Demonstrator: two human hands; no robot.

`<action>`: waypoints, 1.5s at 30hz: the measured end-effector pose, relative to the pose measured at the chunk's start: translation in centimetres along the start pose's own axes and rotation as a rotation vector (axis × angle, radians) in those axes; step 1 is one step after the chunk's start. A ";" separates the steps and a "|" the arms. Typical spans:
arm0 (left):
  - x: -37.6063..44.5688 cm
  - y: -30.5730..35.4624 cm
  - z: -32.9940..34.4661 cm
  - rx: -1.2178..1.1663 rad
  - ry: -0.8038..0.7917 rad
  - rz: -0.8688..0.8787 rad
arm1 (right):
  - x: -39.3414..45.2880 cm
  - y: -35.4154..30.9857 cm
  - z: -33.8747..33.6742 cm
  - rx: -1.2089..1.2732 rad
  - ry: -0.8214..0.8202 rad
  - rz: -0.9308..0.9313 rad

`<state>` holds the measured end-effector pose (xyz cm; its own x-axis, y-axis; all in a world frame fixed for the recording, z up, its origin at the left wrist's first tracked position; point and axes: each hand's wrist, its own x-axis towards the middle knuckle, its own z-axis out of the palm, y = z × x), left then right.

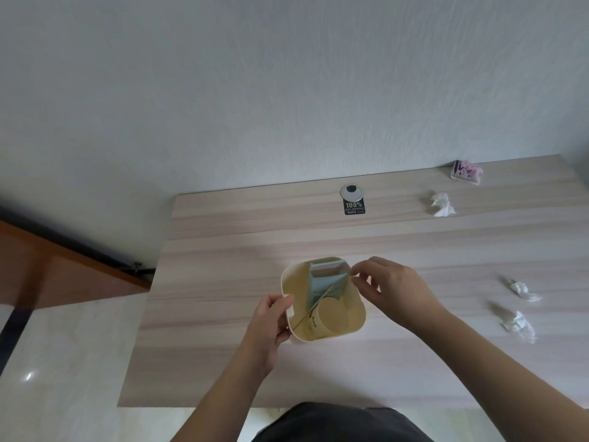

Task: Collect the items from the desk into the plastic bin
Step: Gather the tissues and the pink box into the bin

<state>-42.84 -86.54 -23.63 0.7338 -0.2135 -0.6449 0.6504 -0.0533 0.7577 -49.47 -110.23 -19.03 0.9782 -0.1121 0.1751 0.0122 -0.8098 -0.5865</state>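
A pale yellow plastic bin [288, 277] stands on the wooden desk [223, 250]. Inside it are a light blue carton [325, 275], a thin stick [310, 311] and a yellow paper cup [334, 317]. My left hand [271, 317] grips the bin's left rim. My right hand [392, 288] hovers over the bin's right rim, its fingers loosely spread just above the carton's top, holding nothing I can see. Three crumpled white tissues [442, 204] [522, 290] [519, 325] lie on the right side of the desk. A pink packet [467, 172] lies at the far right corner.
A round cable grommet [351, 191] with a black sticker [354, 208] below it sits near the desk's back edge, against a white wall. Left of the desk is a tiled floor and brown furniture [63, 275].
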 end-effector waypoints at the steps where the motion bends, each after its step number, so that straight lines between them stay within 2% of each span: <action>1: 0.0 0.0 -0.1 -0.006 0.008 -0.004 | 0.0 0.4 -0.1 -0.003 0.005 0.013; 10: -0.3 -0.3 -0.9 -0.014 -0.027 -0.007 | -1.6 1.2 -0.3 0.027 0.066 0.123; 15: 0.3 -0.8 -2.3 0.002 -0.090 -0.018 | -3.0 0.7 -0.6 -0.001 0.132 0.236; 20: 1.0 -0.8 -1.6 0.045 -0.201 -0.041 | -5.8 0.0 -0.7 -0.074 0.101 0.337; 32: 0.9 -1.0 4.5 0.204 -0.489 -0.123 | -14.5 -0.3 -3.0 -0.123 0.186 0.695; 39: 0.1 -1.2 8.9 0.265 -0.536 -0.130 | -18.3 1.5 -4.0 -0.148 0.228 0.811; 45: -0.5 -2.4 12.7 0.295 -0.501 -0.123 | -20.6 5.4 -5.1 -0.111 0.239 0.884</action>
<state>-47.27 -98.67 -23.85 0.4280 -0.6190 -0.6585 0.5899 -0.3607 0.7225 -70.65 -115.23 -21.78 0.5529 -0.8223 -0.1346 -0.7513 -0.4221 -0.5073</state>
